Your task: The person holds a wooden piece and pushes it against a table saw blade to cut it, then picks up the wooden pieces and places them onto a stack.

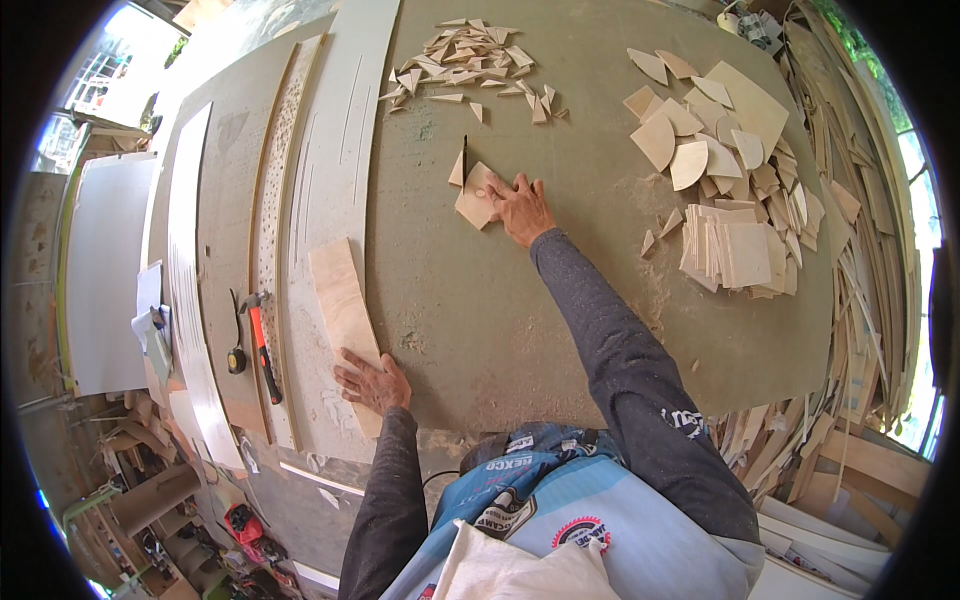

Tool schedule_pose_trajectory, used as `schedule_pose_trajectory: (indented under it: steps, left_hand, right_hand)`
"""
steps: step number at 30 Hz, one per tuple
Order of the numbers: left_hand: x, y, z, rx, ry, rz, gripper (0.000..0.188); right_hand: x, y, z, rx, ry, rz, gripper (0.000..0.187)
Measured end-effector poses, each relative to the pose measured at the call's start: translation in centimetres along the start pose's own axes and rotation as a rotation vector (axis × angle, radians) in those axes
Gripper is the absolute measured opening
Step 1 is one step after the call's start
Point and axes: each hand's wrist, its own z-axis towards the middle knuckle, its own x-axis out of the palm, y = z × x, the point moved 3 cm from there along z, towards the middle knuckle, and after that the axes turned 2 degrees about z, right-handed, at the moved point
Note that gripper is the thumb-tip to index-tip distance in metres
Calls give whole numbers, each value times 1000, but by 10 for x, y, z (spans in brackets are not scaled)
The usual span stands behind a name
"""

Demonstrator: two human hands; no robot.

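Note:
Beyond the middle of the table, my right hand [521, 208] presses a small pale plywood piece [475, 205] down with its thumb and fingertips. A thin dark blade [464, 150] stands up from the tabletop along that piece's left side. On the blade's other side lies a small offcut [456, 170]. Nearer to me on the left, my left hand [374, 382] lies open, fingers spread, on the near end of a long plywood strip [343, 290]. The undersides of my fingers are hidden.
Thin wedge-shaped offcuts [470, 58] lie heaped at the far side. Right of my hand are quarter-round pieces [655, 142] and a stack of squares [735, 250]. A hammer [262, 345] and tape measure [236, 359] lie left. Sawdust [650, 300] covers parts of the tabletop.

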Motion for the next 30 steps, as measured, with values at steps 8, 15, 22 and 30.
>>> schedule_pose_trajectory:
  steps: [8, 15, 22, 30]
  left_hand:
    - [0, 1, 0, -3, -2, 15, 94]
    - [0, -1, 0, 3, -1, 27, 94]
    - [-2, -1, 0, -5, 3, 18, 95]
    - [-1, 0, 0, -2, -5, -3, 93]
  right_hand:
    - [-11, 5, 2, 38, 31, 2, 40]
    - [-5, 0, 6, 47, -21, 13, 39]
    - [-8, -1, 11, 54, 0, 37, 38]
    - [-4, -7, 20, 48, -26, 20, 45]
